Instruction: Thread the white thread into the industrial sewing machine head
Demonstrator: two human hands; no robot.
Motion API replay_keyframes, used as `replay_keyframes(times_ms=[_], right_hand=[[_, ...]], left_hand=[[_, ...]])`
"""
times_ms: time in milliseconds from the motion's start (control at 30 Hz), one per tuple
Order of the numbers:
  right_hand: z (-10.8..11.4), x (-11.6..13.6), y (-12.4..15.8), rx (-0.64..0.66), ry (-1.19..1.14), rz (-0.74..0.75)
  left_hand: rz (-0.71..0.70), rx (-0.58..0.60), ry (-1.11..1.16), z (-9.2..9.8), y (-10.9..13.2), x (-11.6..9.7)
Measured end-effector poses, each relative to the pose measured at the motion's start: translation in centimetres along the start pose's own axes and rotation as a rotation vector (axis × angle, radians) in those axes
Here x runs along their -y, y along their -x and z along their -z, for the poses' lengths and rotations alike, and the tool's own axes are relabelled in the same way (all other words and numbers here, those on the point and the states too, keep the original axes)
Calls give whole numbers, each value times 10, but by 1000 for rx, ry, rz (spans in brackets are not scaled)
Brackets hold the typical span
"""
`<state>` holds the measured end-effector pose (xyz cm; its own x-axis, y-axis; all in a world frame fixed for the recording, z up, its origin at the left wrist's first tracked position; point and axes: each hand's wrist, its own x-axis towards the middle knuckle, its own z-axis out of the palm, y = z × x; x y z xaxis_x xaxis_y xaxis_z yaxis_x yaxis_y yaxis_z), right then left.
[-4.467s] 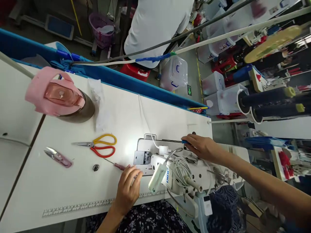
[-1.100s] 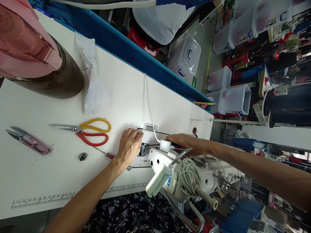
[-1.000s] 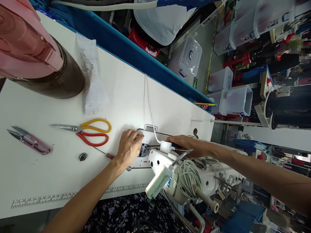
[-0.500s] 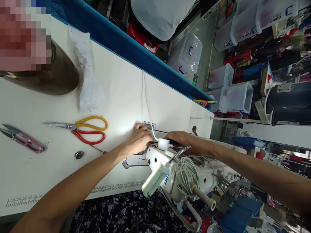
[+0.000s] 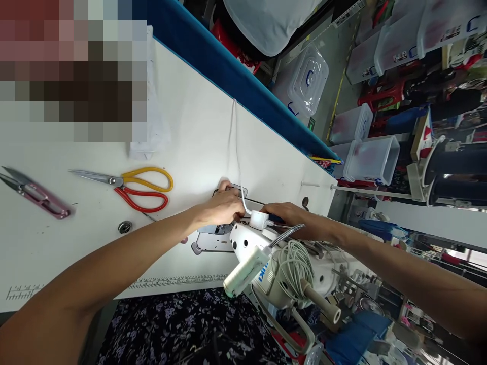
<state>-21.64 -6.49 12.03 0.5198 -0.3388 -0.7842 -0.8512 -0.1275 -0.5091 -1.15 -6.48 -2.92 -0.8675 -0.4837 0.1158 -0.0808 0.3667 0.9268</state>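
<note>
Our left hand (image 5: 224, 208) lies on the metal plate (image 5: 213, 239) of the sewing machine (image 5: 289, 263), just at the needle area, with the fingers curled down onto the bed near the white cable (image 5: 236, 152). The fingertips are hidden under the hand, so we cannot tell if they pinch something or only press. Our right hand (image 5: 287, 215) reaches from the other side, behind the small white lamp base (image 5: 259, 220), and its fingers are also turned away from us; whether it grips anything we cannot tell. Both hands meet close to the needle, we judge because the work there is small and needs two sides.

Further left on the white table (image 5: 190, 126) the yellow and red scissors (image 5: 129, 183) lie near, a round metal bobbin (image 5: 125, 227) lies just below them, and the pink thread snips (image 5: 34, 194) lie well apart, all within reach of the left arm. Beyond the blue edge (image 5: 228, 76) another person in white (image 5: 266, 20) stands.
</note>
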Motion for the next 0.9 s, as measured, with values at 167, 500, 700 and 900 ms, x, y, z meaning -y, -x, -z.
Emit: replay_keyframes(times_ms=[167,500,700,900], right_hand=[[9,3,1,82,-111,-46],[28,24,12,45,-71,-215],[29,28,5,62,-175,-313],[43,28,25,106,-203,-222]], left_hand=[[-90,-3,-43,-3,-1,2],[-165,-9,-74,-2,-3,9],[-158,38,-83,2,-5,8],[-161,36,-79,2,-5,8]])
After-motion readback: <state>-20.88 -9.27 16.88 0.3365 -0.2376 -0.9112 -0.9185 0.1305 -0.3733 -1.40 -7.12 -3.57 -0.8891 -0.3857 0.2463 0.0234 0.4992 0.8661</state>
